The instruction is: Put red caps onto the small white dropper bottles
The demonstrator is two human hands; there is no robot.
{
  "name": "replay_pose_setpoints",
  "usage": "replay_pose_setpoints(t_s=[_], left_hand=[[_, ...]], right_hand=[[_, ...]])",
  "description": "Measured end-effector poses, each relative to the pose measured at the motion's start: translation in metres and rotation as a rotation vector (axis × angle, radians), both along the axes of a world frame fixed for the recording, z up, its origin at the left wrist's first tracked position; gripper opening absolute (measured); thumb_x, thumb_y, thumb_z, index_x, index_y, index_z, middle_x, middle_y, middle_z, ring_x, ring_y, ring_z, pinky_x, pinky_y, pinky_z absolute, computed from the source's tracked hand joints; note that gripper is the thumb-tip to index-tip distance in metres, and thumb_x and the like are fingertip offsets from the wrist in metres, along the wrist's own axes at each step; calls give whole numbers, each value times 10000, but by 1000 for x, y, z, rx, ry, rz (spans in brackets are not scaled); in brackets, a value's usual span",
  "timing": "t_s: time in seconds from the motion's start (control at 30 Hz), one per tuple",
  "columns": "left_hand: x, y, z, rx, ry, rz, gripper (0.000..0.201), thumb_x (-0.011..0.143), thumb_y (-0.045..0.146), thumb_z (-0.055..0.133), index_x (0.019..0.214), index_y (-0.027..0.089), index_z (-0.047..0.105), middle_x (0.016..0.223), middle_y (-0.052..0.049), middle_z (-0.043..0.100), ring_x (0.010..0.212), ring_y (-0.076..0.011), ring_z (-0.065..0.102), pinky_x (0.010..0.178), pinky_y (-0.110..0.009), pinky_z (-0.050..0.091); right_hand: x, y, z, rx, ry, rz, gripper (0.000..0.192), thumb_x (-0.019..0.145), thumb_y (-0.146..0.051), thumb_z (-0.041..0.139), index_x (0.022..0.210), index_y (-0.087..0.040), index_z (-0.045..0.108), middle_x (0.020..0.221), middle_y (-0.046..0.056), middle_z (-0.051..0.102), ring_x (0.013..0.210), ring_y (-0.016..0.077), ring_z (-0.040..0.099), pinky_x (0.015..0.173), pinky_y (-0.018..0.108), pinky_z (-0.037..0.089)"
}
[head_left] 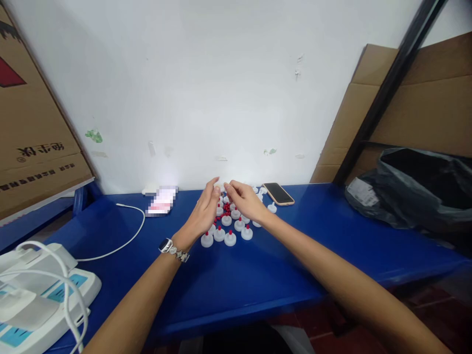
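**Both hands raised over a cluster of small caps**

The left hand [204,212] and the right hand [243,200] are being held close together above a blue table [258,280], fingertips nearly meeting at the far side of a cluster of small white caps [226,227] with red tips. The fingers of both hands are being kept loosely curled and pointed toward each other; something pale seems to be pinched between the tips, but whether either hand is actually closed on a piece cannot be told — that spot is too small and blurred. A wristwatch [170,248] is being worn on the left wrist.

The caps are being kept directly beneath and between the two hands, with a neat row of them lying nearest the person, just below the left palm. Loose red pieces [225,205] are lying among the caps, under the fingers. A few more white caps are scattered just beyond the right hand.

A phone [279,193] is lying face up a little past the right hand. A white cable [129,236] is being trailed across the table to the left of the left hand. A white device [37,295] is resting well to the left of the left forearm, and a black bag [420,189] is sitting well off to the right of the right arm.
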State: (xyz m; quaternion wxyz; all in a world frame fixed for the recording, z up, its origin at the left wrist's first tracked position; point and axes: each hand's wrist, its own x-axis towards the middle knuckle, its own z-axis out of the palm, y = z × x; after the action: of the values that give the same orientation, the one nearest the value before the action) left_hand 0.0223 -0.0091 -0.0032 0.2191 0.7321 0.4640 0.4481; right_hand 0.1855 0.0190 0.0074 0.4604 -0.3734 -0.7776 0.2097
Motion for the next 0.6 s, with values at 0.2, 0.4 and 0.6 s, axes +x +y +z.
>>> replay_pose_setpoints(t_s=[0.2, 0.4, 0.6], left_hand=[[-25, 22, -14, 143, 156, 104, 465, 1013, 516, 267, 1250, 209, 523, 1222, -100, 570, 1212, -238, 492, 1081, -425, 358], [-22, 21, -17, 108, 252, 82, 448, 1017, 507, 261, 1067, 214, 598, 1063, -71, 571, 1087, -234, 519, 1027, -425, 392], [-20, 18, -17, 103, 285, 68, 480, 1019, 524, 235, 1030, 218, 605, 1036, -63, 553, 1067, -235, 505, 1008, -429, 395]], right_hand=[[19, 68, -1, 9, -301, -254, 182, 868, -357, 587, 855, -198, 673, 813, 33, 699, 729, 158, 605, 681, 267, 413], [7, 102, -1, -37, -700, -323, 179, 838, -285, 594, 887, -197, 742, 918, 94, 741, 858, 225, 651, 807, 334, 421], [-9, 113, -8, -89, -794, -257, 158, 802, -269, 628, 834, -190, 761, 925, 109, 753, 966, 267, 647, 958, 435, 360]])
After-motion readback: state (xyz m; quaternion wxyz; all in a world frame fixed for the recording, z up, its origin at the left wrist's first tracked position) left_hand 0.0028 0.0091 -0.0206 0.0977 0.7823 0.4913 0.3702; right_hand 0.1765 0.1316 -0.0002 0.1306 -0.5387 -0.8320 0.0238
